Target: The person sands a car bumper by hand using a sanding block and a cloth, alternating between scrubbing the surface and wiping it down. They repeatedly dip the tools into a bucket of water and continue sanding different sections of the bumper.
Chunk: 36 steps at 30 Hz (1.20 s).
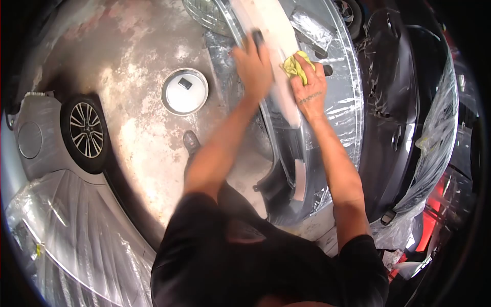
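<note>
At the near edge, the person's dark shirt (255, 266) fills the middle. Near left, clear plastic sheeting (76, 245) drapes over a grey car (43, 115), whose spoked wheel (86, 129) stands farther off. A shoe (191, 140) rests on the blotchy, stained floor (138, 138).

In the middle, a long curved car part (289, 115) runs from near to far, grey along its sides with a pale band on top and a smaller pale patch (299, 179) at its near end. To its right, a dark car (386, 123) is partly wrapped in clear film.

Both arms reach forward over the part, and the hands are apart. The right hand (309, 92), palm down, presses a bunched yellow cloth (298, 67) onto the pale band. The left hand (254, 71), blurred, is at the band's left side, its fingertips around a small dark block (257, 37).

Left of the part, a round pan (163, 97) sits on the floor, holding something whitish and a small dark rectangular piece (185, 83). Far right of the band lies a crinkled silvery packet (311, 28).
</note>
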Tool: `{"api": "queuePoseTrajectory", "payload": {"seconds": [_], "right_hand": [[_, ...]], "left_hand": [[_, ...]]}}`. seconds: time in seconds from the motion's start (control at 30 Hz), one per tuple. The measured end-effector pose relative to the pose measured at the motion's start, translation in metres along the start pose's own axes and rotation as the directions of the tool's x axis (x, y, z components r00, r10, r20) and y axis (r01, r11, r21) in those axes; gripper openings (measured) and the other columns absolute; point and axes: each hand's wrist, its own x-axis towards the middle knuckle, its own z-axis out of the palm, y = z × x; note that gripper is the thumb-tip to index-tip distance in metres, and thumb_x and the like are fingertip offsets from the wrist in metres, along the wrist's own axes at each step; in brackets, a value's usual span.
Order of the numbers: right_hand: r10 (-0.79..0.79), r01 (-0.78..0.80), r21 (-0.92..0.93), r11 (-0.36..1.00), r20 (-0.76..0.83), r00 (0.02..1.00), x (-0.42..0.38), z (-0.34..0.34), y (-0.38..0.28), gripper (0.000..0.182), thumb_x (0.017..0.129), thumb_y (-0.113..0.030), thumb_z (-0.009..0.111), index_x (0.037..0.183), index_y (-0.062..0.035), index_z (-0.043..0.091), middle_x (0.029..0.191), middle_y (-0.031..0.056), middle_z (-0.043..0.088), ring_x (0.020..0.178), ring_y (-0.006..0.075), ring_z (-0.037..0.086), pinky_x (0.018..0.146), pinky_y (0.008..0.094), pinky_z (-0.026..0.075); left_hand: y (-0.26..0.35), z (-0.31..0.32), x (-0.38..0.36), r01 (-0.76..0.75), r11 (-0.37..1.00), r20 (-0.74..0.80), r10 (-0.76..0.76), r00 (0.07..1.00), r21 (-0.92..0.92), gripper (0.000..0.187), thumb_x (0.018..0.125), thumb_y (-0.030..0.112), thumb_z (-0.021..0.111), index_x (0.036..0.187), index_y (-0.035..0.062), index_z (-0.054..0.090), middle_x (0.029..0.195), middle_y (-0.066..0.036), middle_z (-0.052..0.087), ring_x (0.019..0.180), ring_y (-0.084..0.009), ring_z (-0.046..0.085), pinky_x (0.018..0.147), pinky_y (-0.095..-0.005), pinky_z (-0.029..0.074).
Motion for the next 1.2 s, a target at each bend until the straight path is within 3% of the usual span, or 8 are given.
{"api": "queuePoseTrajectory", "payload": {"seconds": [0.13, 0.27, 0.37, 0.57, 0.77, 0.93, 1.07, 1.2], "right_hand": [[-0.016, 0.017, -0.040, 0.999, 0.014, 1.000, 0.002, -0.003, 0.003, 0.048, 0.084, -0.013, 0.066, 0.130, -0.0148, 0.078, 0.106, 0.0177, 0.066, 0.097, 0.0360, 0.068, 0.089, 0.0445, 0.057], [0.012, -0.012, -0.001, 1.000, 0.018, 1.000, -0.005, -0.004, -0.003, 0.048, 0.084, -0.013, 0.066, 0.130, -0.0139, 0.078, 0.108, 0.0172, 0.066, 0.098, 0.0352, 0.068, 0.091, 0.0440, 0.056], [0.033, -0.033, -0.001, 0.999, 0.009, 0.999, 0.001, -0.006, -0.001, 0.047, 0.084, -0.013, 0.067, 0.130, -0.0135, 0.078, 0.107, 0.0169, 0.066, 0.099, 0.0349, 0.068, 0.091, 0.0442, 0.056], [-0.018, 0.018, -0.029, 0.999, 0.002, 1.000, 0.001, -0.003, 0.005, 0.048, 0.084, -0.014, 0.067, 0.130, -0.0142, 0.078, 0.105, 0.0164, 0.065, 0.098, 0.0351, 0.067, 0.090, 0.0450, 0.056], [0.015, -0.015, -0.017, 1.000, 0.004, 1.000, 0.000, -0.005, 0.001, 0.049, 0.083, -0.014, 0.067, 0.130, -0.0149, 0.077, 0.105, 0.0172, 0.065, 0.097, 0.0369, 0.068, 0.089, 0.0462, 0.056], [-0.015, 0.015, -0.046, 0.999, -0.001, 1.000, 0.001, -0.002, 0.002, 0.049, 0.082, -0.013, 0.067, 0.131, -0.0155, 0.077, 0.104, 0.0170, 0.065, 0.098, 0.0362, 0.068, 0.090, 0.0444, 0.057], [-0.006, 0.007, -0.028, 1.000, 0.015, 1.000, -0.004, 0.000, 0.005, 0.049, 0.084, -0.015, 0.068, 0.132, -0.0158, 0.077, 0.106, 0.0173, 0.065, 0.100, 0.0362, 0.068, 0.091, 0.0452, 0.056], [0.025, -0.025, -0.037, 0.999, 0.003, 1.000, 0.003, -0.004, 0.001, 0.047, 0.085, -0.017, 0.067, 0.131, -0.0170, 0.077, 0.106, 0.0160, 0.064, 0.097, 0.0363, 0.068, 0.088, 0.0454, 0.056]], "left_hand": [[0.014, -0.010, -0.085, -0.048, 0.998, 0.030, 0.049, 0.998, -0.031, 0.068, 0.106, 0.035, 0.061, 0.162, -0.0006, 0.043, 0.118, -0.031, 0.053, 0.107, -0.0472, 0.057, 0.096, -0.0533, 0.046], [-0.016, 0.010, 0.081, 0.042, 0.999, -0.006, -0.042, 0.999, -0.015, 0.069, 0.108, 0.045, 0.052, 0.158, -0.0012, 0.048, 0.119, -0.034, 0.055, 0.109, -0.0501, 0.056, 0.101, -0.0545, 0.045], [-0.007, 0.014, 0.096, 0.119, 0.993, -0.031, -0.118, 0.993, 0.026, 0.065, 0.107, 0.043, 0.053, 0.154, -0.0018, 0.052, 0.124, -0.036, 0.055, 0.113, -0.0492, 0.055, 0.102, -0.0561, 0.044], [0.010, 0.003, -0.056, -0.008, 1.000, 0.029, 0.009, 1.000, -0.018, 0.068, 0.107, 0.036, 0.059, 0.162, -0.0011, 0.043, 0.120, -0.031, 0.052, 0.114, -0.0467, 0.056, 0.100, -0.0532, 0.045], [-0.006, 0.007, 0.108, 0.046, 0.999, 0.011, -0.046, 0.999, 0.014, 0.061, 0.107, 0.036, 0.054, 0.154, -0.0027, 0.052, 0.113, -0.034, 0.058, 0.109, -0.0483, 0.056, 0.097, -0.0530, 0.046], [0.031, -0.008, -0.064, 0.008, 0.997, 0.042, -0.005, 0.999, -0.072, 0.065, 0.106, 0.038, 0.060, 0.160, 0.0027, 0.048, 0.113, -0.028, 0.049, 0.108, -0.0440, 0.054, 0.098, -0.0516, 0.044], [0.016, 0.002, 0.013, -0.139, 0.990, -0.095, 0.137, 0.986, -0.013, 0.063, 0.105, 0.037, 0.060, 0.156, -0.0001, 0.052, 0.115, -0.030, 0.054, 0.109, -0.0484, 0.054, 0.098, -0.0550, 0.045], [0.006, 0.014, 0.092, 0.062, 0.995, -0.026, -0.065, 0.998, -0.081, 0.061, 0.107, 0.041, 0.056, 0.150, -0.0018, 0.055, 0.115, -0.033, 0.056, 0.109, -0.0491, 0.055, 0.099, -0.0556, 0.045]]}}
